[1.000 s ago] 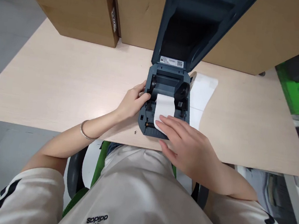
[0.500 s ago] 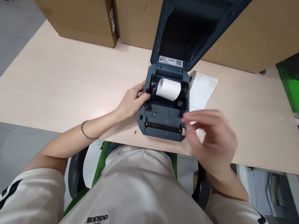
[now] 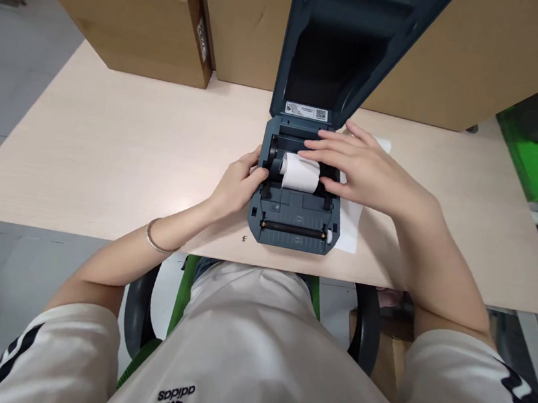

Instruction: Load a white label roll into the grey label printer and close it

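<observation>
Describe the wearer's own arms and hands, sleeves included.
The left hand and right hand are gloveless, no rings visible. A thin, silvery bracelet circles the left forearm. The short left sleeve and right sleeve are off-white, with black stripes on the outer side.

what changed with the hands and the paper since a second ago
The right hand moved from the front of the label printer rearward to the paper roll, whose loose end no longer reaches the black roller. The left hand stayed at the printer's left side; the lid stayed open.
</observation>
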Motion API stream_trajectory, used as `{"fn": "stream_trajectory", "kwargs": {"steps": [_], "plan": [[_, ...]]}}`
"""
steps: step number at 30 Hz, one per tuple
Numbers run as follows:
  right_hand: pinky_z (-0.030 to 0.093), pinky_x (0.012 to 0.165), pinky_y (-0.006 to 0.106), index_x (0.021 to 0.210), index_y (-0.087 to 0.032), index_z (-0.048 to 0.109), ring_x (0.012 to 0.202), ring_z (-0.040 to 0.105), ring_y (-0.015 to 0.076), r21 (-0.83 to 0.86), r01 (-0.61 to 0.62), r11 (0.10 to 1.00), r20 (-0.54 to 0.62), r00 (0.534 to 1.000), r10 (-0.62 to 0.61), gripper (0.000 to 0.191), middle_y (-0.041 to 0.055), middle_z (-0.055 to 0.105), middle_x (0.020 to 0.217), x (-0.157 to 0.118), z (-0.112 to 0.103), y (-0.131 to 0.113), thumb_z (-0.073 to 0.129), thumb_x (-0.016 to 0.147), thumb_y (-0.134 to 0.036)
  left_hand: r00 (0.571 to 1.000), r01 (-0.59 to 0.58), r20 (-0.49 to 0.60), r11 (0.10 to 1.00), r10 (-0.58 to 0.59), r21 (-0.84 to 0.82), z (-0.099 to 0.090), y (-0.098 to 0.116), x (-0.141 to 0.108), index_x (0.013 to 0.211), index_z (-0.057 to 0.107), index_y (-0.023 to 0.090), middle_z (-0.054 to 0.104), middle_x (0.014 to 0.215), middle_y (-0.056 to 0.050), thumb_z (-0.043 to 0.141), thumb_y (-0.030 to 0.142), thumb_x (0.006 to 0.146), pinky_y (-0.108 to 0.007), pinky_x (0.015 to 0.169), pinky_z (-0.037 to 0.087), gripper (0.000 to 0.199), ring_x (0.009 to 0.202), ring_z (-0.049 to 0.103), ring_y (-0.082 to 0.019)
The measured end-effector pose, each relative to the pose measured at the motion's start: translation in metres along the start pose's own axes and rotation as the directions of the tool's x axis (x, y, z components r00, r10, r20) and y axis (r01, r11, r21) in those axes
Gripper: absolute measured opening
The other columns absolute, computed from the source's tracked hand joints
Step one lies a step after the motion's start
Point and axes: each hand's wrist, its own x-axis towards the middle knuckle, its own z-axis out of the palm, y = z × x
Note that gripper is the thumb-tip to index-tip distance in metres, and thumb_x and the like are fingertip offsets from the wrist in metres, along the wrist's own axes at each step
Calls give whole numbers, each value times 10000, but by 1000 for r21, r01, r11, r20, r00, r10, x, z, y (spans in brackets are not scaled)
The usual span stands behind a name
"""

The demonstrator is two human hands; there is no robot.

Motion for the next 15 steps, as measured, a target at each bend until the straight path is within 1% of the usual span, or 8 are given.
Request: {"fn": "stream_trajectory", "kwargs": {"steps": [2, 6, 8, 10, 12, 15], "plan": [[298, 1419, 742, 1598, -253, 695, 1631, 562, 359, -14, -1, 1000, -10, 1000, 1, 585, 83, 692, 1642, 5, 3, 0, 649, 1018, -189, 1000, -2, 3, 1000, 2, -12, 0, -1, 0, 1386, 738, 171, 824, 1379, -89, 517, 336, 913, -416, 1107, 554, 547, 1246, 726, -303], [306, 1412, 753, 1514, -252, 766, 1616, 581, 356, 10, 52, 999, -45, 998, -52, 480, 78, 734, 1585, 16, 12, 1, 627, 1057, -208, 1000, -9, 3, 1000, 9, -23, 1, -1, 0, 1386, 739, 185, 825, 1373, -88, 520, 323, 920, -422, 1081, 555, 533, 1219, 728, -303], [336, 1401, 746, 1483, -273, 786, 1607, 594, 340, 52, 89, 995, -68, 994, -85, 457, 56, 758, 1550, 19, 17, -1, 592, 1075, -206, 1000, -18, 10, 999, 18, -32, 1, -1, -1, 1385, 742, 183, 821, 1382, -92, 518, 313, 924, -418, 1077, 552, 529, 1226, 727, -302], [389, 1384, 724, 1459, -308, 797, 1562, 644, 313, 74, 126, 989, -123, 986, -116, 450, 24, 785, 1506, 17, 21, -4, 563, 1088, -209, 1000, -21, 13, 999, 22, -30, 1, 0, -1, 1375, 745, 174, 821, 1377, -96, 513, 307, 923, -413, 1075, 551, 525, 1219, 728, -298], [446, 1360, 697, 1417, -314, 816, 1475, 718, 302, 47, 173, 984, -211, 965, -159, 415, 13, 822, 1434, 10, 26, -10, 574, 1092, -225, 1000, -22, 13, 1000, 22, -15, 1, 1, 0, 1358, 744, 163, 823, 1358, -99, 509, 309, 918, -413, 1079, 551, 520, 1207, 726, -296], [491, 1352, 645, 1405, -292, 819, 1349, 795, 289, -11, 257, 966, -321, 914, -247, 368, 33, 856, 1351, -7, 33, -24, 625, 1095, -250, 1000, -19, 13, 1000, 19, 7, 0, 2, 0, 1329, 738, 153, 821, 1341, -103, 509, 319, 909, -418, 1095, 553, 507, 1205, 721, -298]]}}
